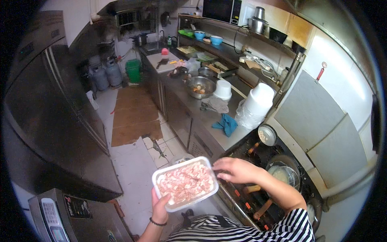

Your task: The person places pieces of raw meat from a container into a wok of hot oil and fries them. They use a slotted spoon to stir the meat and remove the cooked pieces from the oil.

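My left hand [160,208] grips the near left corner of a white plastic container [215,188], its thumb over the rim. Raw chopped pinkish meat [187,181] fills the container, which is held in front of my body. Beside its right edge is my right hand [237,171], thumb and fingers apart and nothing seen in it. The fingertips come close to the rim; whether they touch it is unclear. Below my right forearm is a dark stove with a wooden-handled pan [279,177] under it.
A steel counter runs ahead, bearing a teal cloth [226,124], stacked white tubs [260,101], a steel bowl [201,87] and a knife [162,62] on a cutting board [156,57]. A small pot [267,135] stands on the stove. At lower left is a scale [53,219].
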`<action>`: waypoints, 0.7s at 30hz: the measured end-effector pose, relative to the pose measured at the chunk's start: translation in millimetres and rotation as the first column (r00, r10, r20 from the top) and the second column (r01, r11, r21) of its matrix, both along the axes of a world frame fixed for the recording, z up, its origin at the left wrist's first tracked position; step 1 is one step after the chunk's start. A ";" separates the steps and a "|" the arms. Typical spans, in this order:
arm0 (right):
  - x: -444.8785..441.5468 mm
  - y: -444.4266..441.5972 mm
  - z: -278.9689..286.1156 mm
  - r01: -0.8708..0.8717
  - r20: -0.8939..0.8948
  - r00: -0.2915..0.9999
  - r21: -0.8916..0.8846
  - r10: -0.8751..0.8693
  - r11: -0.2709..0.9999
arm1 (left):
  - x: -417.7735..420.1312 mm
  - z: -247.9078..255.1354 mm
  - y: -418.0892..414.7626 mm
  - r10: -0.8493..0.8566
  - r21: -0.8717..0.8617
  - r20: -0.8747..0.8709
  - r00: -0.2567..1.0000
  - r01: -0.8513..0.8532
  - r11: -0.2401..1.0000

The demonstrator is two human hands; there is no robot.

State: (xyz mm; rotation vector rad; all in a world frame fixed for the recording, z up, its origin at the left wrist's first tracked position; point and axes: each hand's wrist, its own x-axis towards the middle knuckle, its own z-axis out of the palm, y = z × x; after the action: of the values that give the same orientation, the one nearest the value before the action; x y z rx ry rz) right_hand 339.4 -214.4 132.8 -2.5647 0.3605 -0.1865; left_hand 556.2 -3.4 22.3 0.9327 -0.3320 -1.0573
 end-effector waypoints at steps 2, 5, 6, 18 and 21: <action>-20.1 29.1 24.7 0.091 0.046 0.995 -0.017 -0.090 0.996 | -8.0 4.0 -21.6 -0.080 -0.025 0.016 0.997 0.081 0.996; -54.2 49.4 34.0 0.316 0.152 0.941 -0.071 -0.303 0.946 | -29.7 21.6 -51.8 -0.205 -0.054 0.019 0.979 0.205 0.977; -63.9 53.4 34.7 0.374 0.204 0.913 -0.081 -0.352 0.924 | -35.9 23.2 -57.4 -0.252 -0.067 0.023 0.967 0.253 0.965; -129.1 111.6 15.6 0.719 0.079 0.650 -0.386 -0.756 0.578 | -141.2 36.0 -63.8 -0.710 -0.097 0.022 0.704 0.708 0.699; -150.7 126.0 -10.4 0.743 0.034 0.590 -0.414 -0.807 0.526 | -167.9 30.8 -58.9 -0.773 -0.083 0.008 0.635 0.770 0.632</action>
State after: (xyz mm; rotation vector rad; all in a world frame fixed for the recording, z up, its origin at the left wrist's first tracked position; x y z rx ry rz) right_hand 188.7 -88.4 122.4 -2.5863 1.7163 -0.4050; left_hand 388.3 -62.2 53.1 0.6911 -0.7965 -1.8393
